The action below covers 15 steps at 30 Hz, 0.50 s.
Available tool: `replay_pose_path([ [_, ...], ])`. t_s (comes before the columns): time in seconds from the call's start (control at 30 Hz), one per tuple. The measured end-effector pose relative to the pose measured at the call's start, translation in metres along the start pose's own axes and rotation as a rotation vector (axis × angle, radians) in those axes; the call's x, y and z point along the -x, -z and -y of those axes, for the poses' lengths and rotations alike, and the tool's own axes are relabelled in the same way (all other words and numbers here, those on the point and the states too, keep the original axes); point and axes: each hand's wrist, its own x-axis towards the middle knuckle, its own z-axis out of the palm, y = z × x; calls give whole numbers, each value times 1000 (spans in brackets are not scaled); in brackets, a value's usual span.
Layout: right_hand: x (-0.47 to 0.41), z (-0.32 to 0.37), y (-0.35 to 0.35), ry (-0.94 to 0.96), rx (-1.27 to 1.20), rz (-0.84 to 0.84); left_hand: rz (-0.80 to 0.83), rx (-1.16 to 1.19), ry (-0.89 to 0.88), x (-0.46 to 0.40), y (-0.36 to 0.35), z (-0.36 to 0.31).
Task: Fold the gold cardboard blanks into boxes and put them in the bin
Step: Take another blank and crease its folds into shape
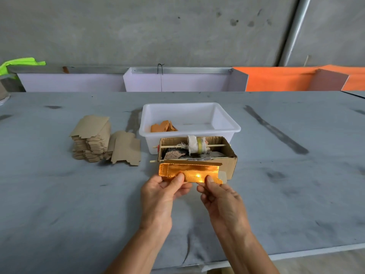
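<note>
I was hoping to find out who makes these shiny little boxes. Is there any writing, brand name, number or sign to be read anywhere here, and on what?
None can be read.
Gold blank, pinched by the left hand and right hand: foil and stitch-like crease lines only, no print.
Stack of blanks: plain brown backs.
White bin: no label visible.
Cardboard box: no marking visible.

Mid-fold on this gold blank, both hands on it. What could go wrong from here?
Both the left hand and right hand pinch only the near edge of the gold blank, so it may buckle off its creases. It hangs right beside the open cardboard box with the glue roller and could smear. The bin lies behind that box.
</note>
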Motion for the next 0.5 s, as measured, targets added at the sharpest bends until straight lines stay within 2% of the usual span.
replay_pose_path([
  [0.33, -4, 1, 0, 23, -99, 83, 94, 135, 134, -7, 8, -6],
  [0.43, -6, 2, 4, 48, -101, 123, 164, 258, 240, -8, 8, -14],
  [0.5, -8, 4, 10, 54, -83, 144, 182, 342, 378, -11, 12, -20],
])
